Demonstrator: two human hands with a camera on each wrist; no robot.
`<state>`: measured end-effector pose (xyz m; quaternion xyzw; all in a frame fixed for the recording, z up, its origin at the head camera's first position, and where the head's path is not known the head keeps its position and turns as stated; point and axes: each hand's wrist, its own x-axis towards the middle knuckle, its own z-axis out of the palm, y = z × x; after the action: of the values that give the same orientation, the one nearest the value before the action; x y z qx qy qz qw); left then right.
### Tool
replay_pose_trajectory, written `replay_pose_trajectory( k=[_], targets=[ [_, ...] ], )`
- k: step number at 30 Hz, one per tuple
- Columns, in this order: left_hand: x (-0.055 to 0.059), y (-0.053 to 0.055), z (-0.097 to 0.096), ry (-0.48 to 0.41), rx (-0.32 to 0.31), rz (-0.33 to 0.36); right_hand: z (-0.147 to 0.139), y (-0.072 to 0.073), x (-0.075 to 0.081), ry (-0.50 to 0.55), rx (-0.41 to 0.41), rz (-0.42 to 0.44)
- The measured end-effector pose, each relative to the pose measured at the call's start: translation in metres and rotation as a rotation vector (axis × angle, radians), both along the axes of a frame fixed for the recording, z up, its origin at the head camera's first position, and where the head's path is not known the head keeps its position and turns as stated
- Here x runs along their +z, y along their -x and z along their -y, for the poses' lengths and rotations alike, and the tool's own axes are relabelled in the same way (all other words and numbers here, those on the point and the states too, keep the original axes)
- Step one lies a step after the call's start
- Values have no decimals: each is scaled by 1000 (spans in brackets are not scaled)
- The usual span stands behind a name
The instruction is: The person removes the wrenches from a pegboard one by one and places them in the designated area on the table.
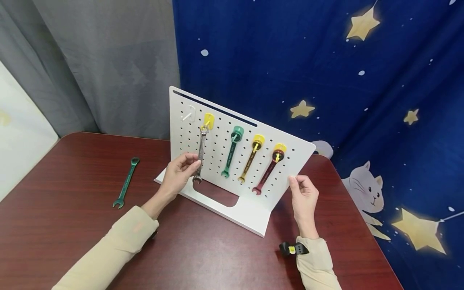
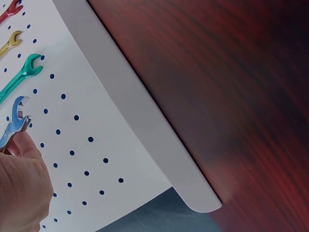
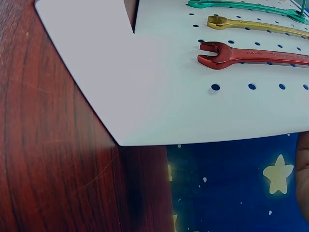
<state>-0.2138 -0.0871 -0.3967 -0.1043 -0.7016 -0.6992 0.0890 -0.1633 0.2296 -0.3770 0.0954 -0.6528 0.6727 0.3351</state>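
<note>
My left hand (image 1: 177, 173) pinches a silver combination wrench (image 1: 201, 151) between thumb and fingers, low on its shank. The wrench hangs upright, its ring end at a yellow hook (image 1: 209, 120) on the white pegboard (image 1: 217, 153). In the left wrist view its open jaw end points up past the fingers. At the pegboard's right edge, my right hand (image 1: 305, 198) grips the board with its thumb on the front. Further right along the board hang a green wrench (image 1: 229, 159), a gold wrench (image 1: 248, 164) and a red wrench (image 1: 266, 174), each on its own hook.
Left of the board, another green wrench (image 1: 125, 182) lies on the dark red wooden table (image 1: 72, 193). A white hook (image 1: 189, 114) with nothing on it sits at the board's upper left. Behind stand a grey curtain (image 1: 119, 60) and a blue star-patterned curtain (image 1: 261, 52).
</note>
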Motion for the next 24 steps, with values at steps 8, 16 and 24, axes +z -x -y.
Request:
replay_pose_trajectory(
  k=[8, 16, 24],
  targets=[
    [3, -8, 7, 8, -20, -9, -1, 0, 0, -2, 4, 6],
    [13, -19, 16, 7, -61, 24, 0, 0, 1, -12, -6, 3],
    [21, -25, 16, -85, -123, 73, -1, -1, 1, -5, 3, 12]
  ],
)
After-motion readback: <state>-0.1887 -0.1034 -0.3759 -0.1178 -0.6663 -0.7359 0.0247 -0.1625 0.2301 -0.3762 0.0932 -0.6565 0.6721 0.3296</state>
